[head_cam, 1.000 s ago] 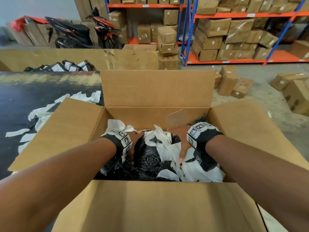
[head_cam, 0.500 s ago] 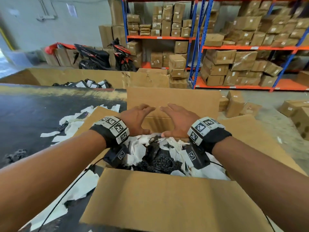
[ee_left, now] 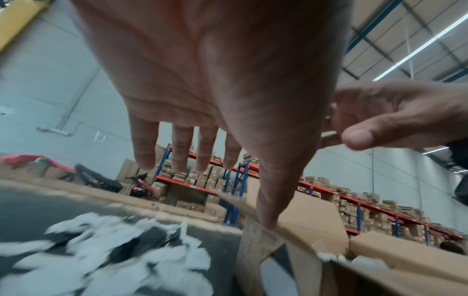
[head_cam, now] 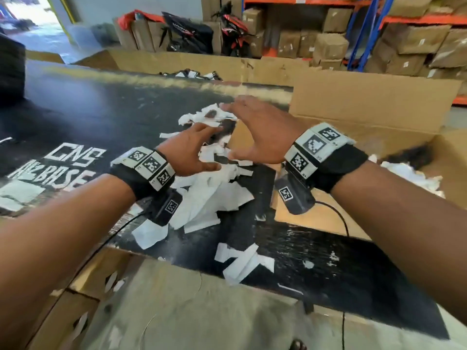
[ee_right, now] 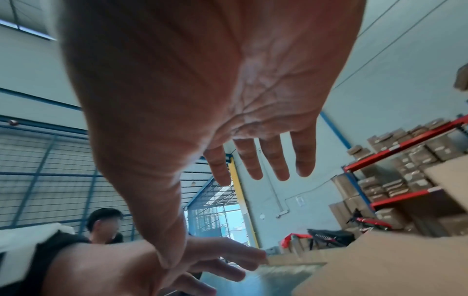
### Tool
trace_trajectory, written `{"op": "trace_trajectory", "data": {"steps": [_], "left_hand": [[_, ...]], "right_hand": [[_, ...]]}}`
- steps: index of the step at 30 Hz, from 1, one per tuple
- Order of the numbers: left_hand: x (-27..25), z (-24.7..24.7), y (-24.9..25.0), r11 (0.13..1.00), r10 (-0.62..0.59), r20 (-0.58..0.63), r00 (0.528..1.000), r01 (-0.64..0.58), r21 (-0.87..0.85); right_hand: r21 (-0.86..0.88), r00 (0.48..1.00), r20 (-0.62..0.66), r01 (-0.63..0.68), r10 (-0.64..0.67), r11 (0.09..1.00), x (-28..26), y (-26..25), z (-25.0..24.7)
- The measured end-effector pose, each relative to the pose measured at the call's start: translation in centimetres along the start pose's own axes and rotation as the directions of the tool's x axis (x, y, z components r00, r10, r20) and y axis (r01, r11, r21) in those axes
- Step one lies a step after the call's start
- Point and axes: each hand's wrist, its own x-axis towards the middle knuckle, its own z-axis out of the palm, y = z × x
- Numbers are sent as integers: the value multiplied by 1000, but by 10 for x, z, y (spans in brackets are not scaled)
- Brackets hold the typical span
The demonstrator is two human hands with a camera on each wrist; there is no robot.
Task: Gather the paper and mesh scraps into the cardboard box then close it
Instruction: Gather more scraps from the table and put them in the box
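Nearest, a few paper strips [head_cam: 243, 263] lie by the table's [head_cam: 328, 263] near edge. Past them the main heap of scraps [head_cam: 209, 195] sits mid-table, directly under and ahead of both wrists, touching the box's [head_cam: 366, 107] left flap. The left hand [head_cam: 192, 154] and right hand [head_cam: 257, 132] hover over the heap, fingers spread, palms facing, holding nothing. The left is lower and nearer the heap. The box stands to the right, with paper already inside.

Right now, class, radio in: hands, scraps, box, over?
Left hand open, right hand open, both empty above the paper scraps. Scraps loose on the black tabletop. Cardboard box open at right, flaps up. Nothing blocking.
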Motion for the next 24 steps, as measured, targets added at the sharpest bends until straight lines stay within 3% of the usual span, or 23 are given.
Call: {"op": "trace_trajectory", "data": {"steps": [4, 7, 11, 14, 16, 20, 24], "left_hand": [[-64, 41, -58, 997, -57, 124, 991, 62, -35], [-103, 81, -94, 995, -96, 247, 964, 98, 6], [-133, 129, -136, 978, -188, 333, 924, 146, 147], [-142, 151, -164, 969, -236, 334, 913, 193, 155], [-144, 160, -178, 972, -227, 317, 921, 197, 125], [-134, 171, -193, 982, -189, 298, 936, 186, 39], [-104, 171, -195, 990, -139, 298, 944, 144, 6]], "right_hand": [[63, 993, 47, 108, -111, 992, 3, -64, 58], [45, 967, 231, 101, -109, 994, -14, -82, 117], [-141, 856, 513, 13, 62, 990, -41, -64, 187], [-176, 777, 587, -152, 228, 973, -57, -40, 211], [-140, 753, 603, -224, 262, 965, -61, -29, 220], [2, 823, 511, -291, 250, 957, -46, -27, 238], [32, 867, 389, -351, 312, 936, -1, -43, 259]]}}
